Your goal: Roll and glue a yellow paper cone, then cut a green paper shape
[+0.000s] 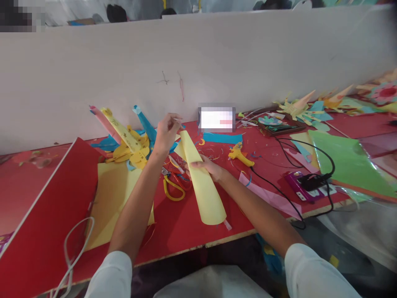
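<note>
A pale yellow paper cone slants across the middle of the red table, narrow end away from me. My right hand grips it partway along, thumb on top and fingers behind. Just beyond the narrow end, my left hand is raised with its fingers pinched together; what they hold, if anything, is too small to make out. Scissors with yellow handles lie left of the cone, beside a red-handled tool partly hidden by it. To the right rests a yellow glue gun.
Finished paper shapes lean at the back left, above yellow sheets. A red upright board stands at left. Black cables run to a purple power box at right, near green sheets. A white partition closes the back.
</note>
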A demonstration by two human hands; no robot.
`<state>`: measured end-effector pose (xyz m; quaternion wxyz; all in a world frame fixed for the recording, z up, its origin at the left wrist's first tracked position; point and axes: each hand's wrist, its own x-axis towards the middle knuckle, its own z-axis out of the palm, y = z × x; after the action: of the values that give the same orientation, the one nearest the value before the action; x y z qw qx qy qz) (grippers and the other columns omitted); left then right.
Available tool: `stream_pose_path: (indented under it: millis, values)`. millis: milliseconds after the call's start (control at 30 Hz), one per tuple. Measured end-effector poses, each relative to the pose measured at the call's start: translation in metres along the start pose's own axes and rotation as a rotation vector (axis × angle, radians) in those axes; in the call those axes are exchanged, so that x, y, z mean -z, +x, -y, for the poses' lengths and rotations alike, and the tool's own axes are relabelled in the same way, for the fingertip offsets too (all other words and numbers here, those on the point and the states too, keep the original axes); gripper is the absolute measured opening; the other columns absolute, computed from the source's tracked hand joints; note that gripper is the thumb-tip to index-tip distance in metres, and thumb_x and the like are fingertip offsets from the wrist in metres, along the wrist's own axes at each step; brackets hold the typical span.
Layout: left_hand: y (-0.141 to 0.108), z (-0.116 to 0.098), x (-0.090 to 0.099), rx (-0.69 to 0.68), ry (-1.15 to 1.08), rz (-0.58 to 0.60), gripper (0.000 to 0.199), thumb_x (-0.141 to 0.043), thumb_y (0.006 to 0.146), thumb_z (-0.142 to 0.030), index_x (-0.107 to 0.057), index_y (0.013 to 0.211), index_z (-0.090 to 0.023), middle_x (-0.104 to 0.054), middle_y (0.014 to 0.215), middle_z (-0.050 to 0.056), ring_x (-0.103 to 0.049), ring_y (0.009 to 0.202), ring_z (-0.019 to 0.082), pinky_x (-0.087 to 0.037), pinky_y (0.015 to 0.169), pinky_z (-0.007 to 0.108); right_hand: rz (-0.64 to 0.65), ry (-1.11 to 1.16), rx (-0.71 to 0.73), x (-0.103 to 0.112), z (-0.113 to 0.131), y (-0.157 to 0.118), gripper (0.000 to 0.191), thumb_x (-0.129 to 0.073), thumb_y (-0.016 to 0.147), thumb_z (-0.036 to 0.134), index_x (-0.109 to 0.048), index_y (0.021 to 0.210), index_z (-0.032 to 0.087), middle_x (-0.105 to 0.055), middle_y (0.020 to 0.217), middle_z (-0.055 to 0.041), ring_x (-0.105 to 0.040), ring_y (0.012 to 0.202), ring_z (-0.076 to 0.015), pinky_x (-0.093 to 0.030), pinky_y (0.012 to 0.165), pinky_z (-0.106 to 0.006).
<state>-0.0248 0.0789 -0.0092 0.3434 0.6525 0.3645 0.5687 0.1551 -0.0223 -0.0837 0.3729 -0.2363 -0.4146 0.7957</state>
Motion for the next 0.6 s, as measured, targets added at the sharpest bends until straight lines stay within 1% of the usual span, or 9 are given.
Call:
stream_pose_path:
  millis: [33,100,167,233,333,400,467,533,600]
  values:
    - [0.001,0.003,0.002,0.019,-0.029,-0.035,0.034,-0.077,0.090,-0.055,-0.067,0.099,-0.024,-0.065,0.076,0.000,-0.064,0.071,0.014,-0.051,0.071,0.029,0.013,0.012,0.009,-0.001,0.001,-0.001,0.047,-0.091,0.070,0.040,-0.060,0.101,0.021,-0.065,0.073,0.0022,-0.063,0.061,-0.0152,-0.057,0.055,-0.028]
    - [-0.002,0.011,0.002,0.114,-0.113,-0.065,0.038,-0.076,0.089,-0.060,-0.065,0.101,-0.025,-0.069,0.082,0.001,-0.068,0.077,0.015,-0.053,0.075,0.029,0.035,0.060,0.039,-0.003,0.004,-0.002,0.047,-0.089,0.071,0.039,-0.061,0.104,0.021,-0.064,0.076,0.0025,-0.061,0.063,-0.0146,-0.057,0.057,-0.028]
    - [-0.008,0.018,-0.002,0.237,-0.217,-0.027,0.043,-0.076,0.088,-0.064,-0.065,0.103,-0.025,-0.073,0.090,0.003,-0.070,0.083,0.016,-0.055,0.077,0.029,0.049,0.124,0.072,-0.005,0.007,-0.003,0.048,-0.088,0.071,0.039,-0.062,0.107,0.021,-0.059,0.077,0.0035,-0.058,0.064,-0.0133,-0.055,0.058,-0.027]
    - [-0.018,0.021,-0.010,0.322,-0.298,0.085,0.050,-0.074,0.086,-0.071,-0.066,0.103,-0.024,-0.074,0.093,0.005,-0.072,0.088,0.019,-0.057,0.077,0.031,0.053,0.169,0.102,-0.005,0.010,-0.003,0.048,-0.087,0.071,0.039,-0.062,0.109,0.021,-0.055,0.077,0.0040,-0.055,0.065,-0.0126,-0.054,0.059,-0.026]
    - [-0.032,0.019,-0.025,0.415,-0.377,0.319,0.063,-0.061,0.088,-0.083,-0.069,0.102,-0.023,-0.070,0.080,0.006,-0.072,0.083,0.024,-0.058,0.072,0.035,0.051,0.180,0.137,-0.003,0.013,-0.003,0.046,-0.084,0.073,0.040,-0.062,0.110,0.023,-0.054,0.079,0.0032,-0.053,0.068,-0.0134,-0.054,0.062,-0.026]
    - [-0.039,0.012,-0.034,0.434,-0.395,0.401,0.073,-0.049,0.088,-0.091,-0.071,0.103,-0.023,-0.068,0.073,0.006,-0.072,0.079,0.026,-0.058,0.069,0.037,0.051,0.180,0.147,-0.003,0.013,-0.003,0.044,-0.083,0.075,0.042,-0.062,0.110,0.024,-0.056,0.081,0.0024,-0.055,0.070,-0.0142,-0.056,0.065,-0.027]
    - [-0.044,0.005,-0.040,0.432,-0.405,0.434,0.077,-0.046,0.088,-0.093,-0.071,0.108,-0.023,-0.071,0.077,0.008,-0.073,0.081,0.027,-0.058,0.066,0.037,0.052,0.186,0.147,-0.002,0.012,-0.003,0.043,-0.082,0.076,0.043,-0.061,0.109,0.025,-0.058,0.082,0.0020,-0.056,0.071,-0.0148,-0.057,0.067,-0.028]
    - [-0.048,-0.003,-0.043,0.421,-0.429,0.424,0.071,-0.053,0.089,-0.088,-0.070,0.116,-0.024,-0.074,0.084,0.008,-0.074,0.083,0.025,-0.057,0.063,0.034,0.050,0.189,0.133,-0.002,0.011,-0.003,0.043,-0.083,0.075,0.045,-0.060,0.106,0.025,-0.061,0.083,0.0014,-0.059,0.072,-0.0152,-0.058,0.067,-0.028]
    - [-0.050,-0.009,-0.044,0.424,-0.443,0.398,0.065,-0.064,0.089,-0.079,-0.066,0.123,-0.025,-0.076,0.090,0.008,-0.073,0.077,0.022,-0.054,0.057,0.030,0.052,0.171,0.089,0.000,0.010,-0.002,0.046,-0.085,0.073,0.051,-0.060,0.101,0.023,-0.064,0.082,0.0001,-0.061,0.071,-0.0159,-0.058,0.064,-0.028]
